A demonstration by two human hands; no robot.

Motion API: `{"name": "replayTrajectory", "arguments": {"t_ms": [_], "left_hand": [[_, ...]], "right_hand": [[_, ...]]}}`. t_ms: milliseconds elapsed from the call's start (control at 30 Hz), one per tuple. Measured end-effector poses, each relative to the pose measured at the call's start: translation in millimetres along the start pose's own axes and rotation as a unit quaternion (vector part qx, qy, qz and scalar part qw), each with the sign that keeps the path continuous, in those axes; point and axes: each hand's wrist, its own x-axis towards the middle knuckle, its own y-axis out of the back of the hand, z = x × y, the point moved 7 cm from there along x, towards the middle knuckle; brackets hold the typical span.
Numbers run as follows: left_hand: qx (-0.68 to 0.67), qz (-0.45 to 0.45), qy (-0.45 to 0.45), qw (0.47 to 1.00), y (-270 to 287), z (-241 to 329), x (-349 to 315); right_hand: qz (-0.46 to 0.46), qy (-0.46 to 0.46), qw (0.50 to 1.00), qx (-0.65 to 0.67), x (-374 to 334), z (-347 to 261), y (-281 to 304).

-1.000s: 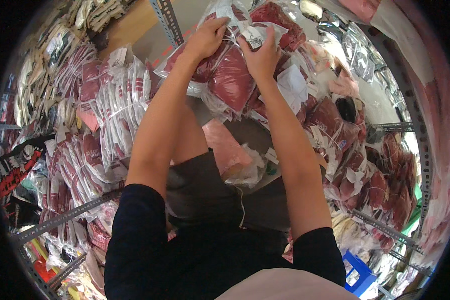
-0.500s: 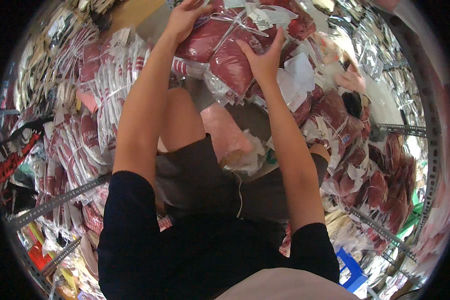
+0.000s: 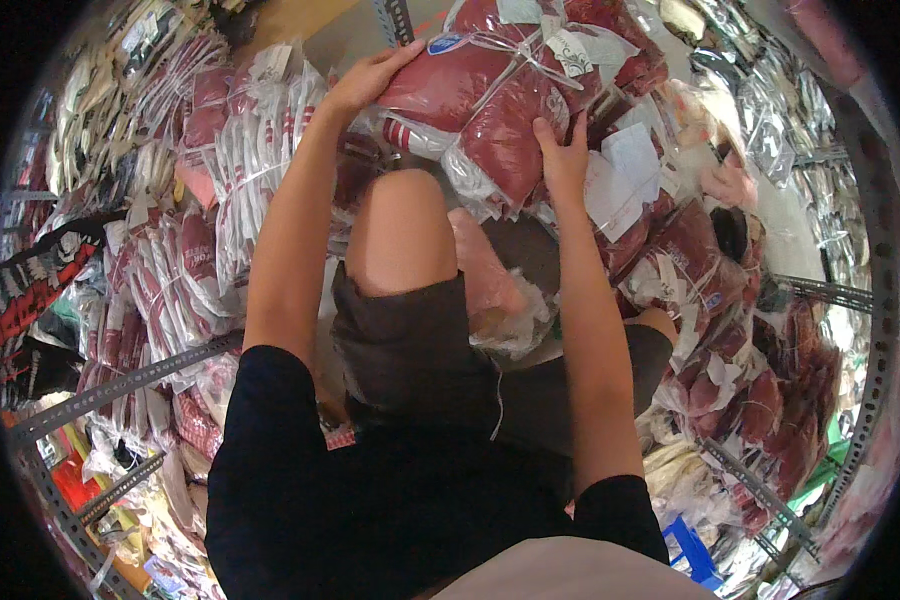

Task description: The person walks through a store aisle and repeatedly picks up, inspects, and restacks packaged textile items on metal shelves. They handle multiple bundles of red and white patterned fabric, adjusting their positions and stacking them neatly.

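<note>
Clear plastic bags (image 3: 477, 182) hold dark red clothes (image 3: 440, 85); I see the left hand (image 3: 368, 82) and right hand (image 3: 564, 168) apart, touching the bags' sides.

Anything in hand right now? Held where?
A tied, plastic-wrapped dark-red bundle sits between both hands: left hand at its upper-left edge, right hand at its right side. Whether it's lifted can't be told.

Now the left is filled by a metal rack (image 3: 58, 512), its front edge formed of perforated grey rail (image 3: 130, 389); the right is bounded by a slotted upright (image 3: 876, 205) (bowed by the wide view). Beyond, grey floor (image 3: 342, 45) is glimpsed, and bright light is caught beside the upright.
</note>
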Motion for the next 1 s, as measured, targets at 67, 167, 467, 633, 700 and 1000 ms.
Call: {"name": "replayTrajectory", "arguments": {"t_ms": [67,167,467,633,700,1000], "left_hand": [[0.012,-0.013,0.023,1.000,-6.3,-0.4,0.3],[0.029,0.001,0.036,0.999,-0.2,-16.7,8.1],[-0.040,-0.027,-0.022,0.999,4.4,-26.5,11.8],[-0.074,-0.031,-0.027,0.996,8.5,-34.9,5.9],[-0.063,-0.025,-0.023,0.997,6.2,-35.0,6.6],[-0.106,-0.004,-0.039,0.994,0.3,-44.4,5.2]], "right_hand": [[0.012,0.002,1.000,0.013,-3.0,-1.3,2.4],[0.007,-0.012,1.000,0.019,-5.8,-7.7,-3.1],[0.038,0.032,0.999,0.005,-11.1,-10.5,2.4],[0.096,0.194,0.973,-0.079,-1.9,-63.8,17.0],[0.141,0.232,0.958,-0.096,34.7,-82.9,31.8],[-0.047,0.185,0.919,-0.344,141.6,-124.0,3.8]]}}
